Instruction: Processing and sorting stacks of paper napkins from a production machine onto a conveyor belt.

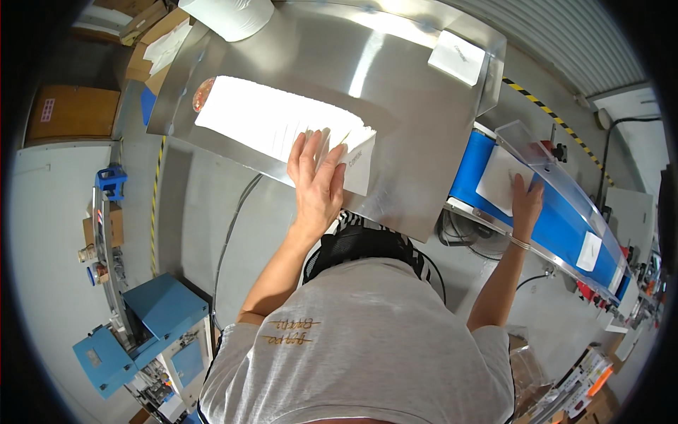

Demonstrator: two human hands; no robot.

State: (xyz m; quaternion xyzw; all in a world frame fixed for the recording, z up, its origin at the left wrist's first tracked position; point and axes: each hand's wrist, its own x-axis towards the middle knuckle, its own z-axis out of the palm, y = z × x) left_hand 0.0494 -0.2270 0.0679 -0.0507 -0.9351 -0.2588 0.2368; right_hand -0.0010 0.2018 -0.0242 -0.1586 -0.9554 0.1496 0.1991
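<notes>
A long row of thin white squares, like folded paper napkins, stands on edge on the steel table. My left hand rests over the near right end of this row, its fingers spread and touching the squares. The end square leans there with small print on its face. To the right, a similar white square lies flat on the blue conveyor belt. My right hand reaches over the belt, its fingers apart on that square's right side; the thumb is hidden.
Another white square lies farther down the belt, beside a clear guard. A white stack sits at the table's far right corner. A large white roll stands far left. Blue machine boxes are at lower left.
</notes>
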